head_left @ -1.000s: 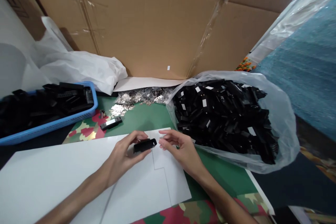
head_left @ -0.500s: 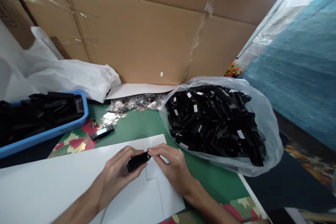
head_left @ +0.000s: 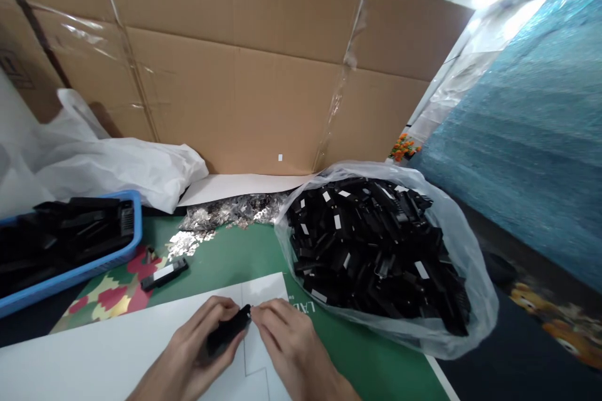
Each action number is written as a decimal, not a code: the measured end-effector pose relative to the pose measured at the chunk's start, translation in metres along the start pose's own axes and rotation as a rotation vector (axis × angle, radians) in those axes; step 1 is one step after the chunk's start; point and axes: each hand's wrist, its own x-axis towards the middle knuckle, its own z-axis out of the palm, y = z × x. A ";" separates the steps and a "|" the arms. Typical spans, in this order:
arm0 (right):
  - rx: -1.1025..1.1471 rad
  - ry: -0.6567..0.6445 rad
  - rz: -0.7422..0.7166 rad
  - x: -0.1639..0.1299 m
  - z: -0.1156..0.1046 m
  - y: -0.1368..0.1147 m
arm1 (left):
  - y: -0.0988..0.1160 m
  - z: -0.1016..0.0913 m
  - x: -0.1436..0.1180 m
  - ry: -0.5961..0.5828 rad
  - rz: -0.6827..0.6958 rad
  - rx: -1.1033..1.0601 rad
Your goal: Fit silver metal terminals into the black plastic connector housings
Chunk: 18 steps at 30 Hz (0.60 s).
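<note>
My left hand (head_left: 202, 338) is wrapped round a black plastic casing (head_left: 229, 329), holding it over the white board (head_left: 94, 351). At the casing's upper right end, the fingers of my right hand (head_left: 286, 335) are pinched together. A tiny bright spot shows by those fingertips, too small to name. Further left on the green mat (head_left: 226, 257) lies another black casing (head_left: 164, 273) with a white label. Behind it are small shiny metal pieces (head_left: 185, 242), some loose and some in a clear bag (head_left: 235, 210).
To the right stands a clear plastic bag (head_left: 480, 301) full of black casings, some with white labels. A blue basket (head_left: 137, 219) of black parts sits at the left. Behind are a white bag (head_left: 126, 169) and a tall cardboard sheet (head_left: 235, 94).
The view has tilted upward, so everything sits lower in the picture. Both hands remain at the black casing, with my right fingers still pinched at its end.
</note>
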 end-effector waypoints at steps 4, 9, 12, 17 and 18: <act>-0.059 -0.058 0.026 -0.002 0.004 0.005 | 0.002 -0.003 0.002 -0.072 0.018 0.060; -0.134 -0.182 0.035 0.002 0.002 0.008 | 0.011 -0.026 0.020 -0.047 -0.030 0.092; -0.161 -0.194 0.017 0.003 0.001 0.007 | 0.023 -0.034 0.063 -0.120 0.088 0.088; -0.168 -0.254 -0.007 0.004 -0.002 0.005 | 0.058 -0.004 0.193 -0.286 0.248 -0.088; -0.159 -0.261 -0.011 0.005 -0.003 0.005 | 0.065 0.009 0.220 -0.287 0.265 -0.105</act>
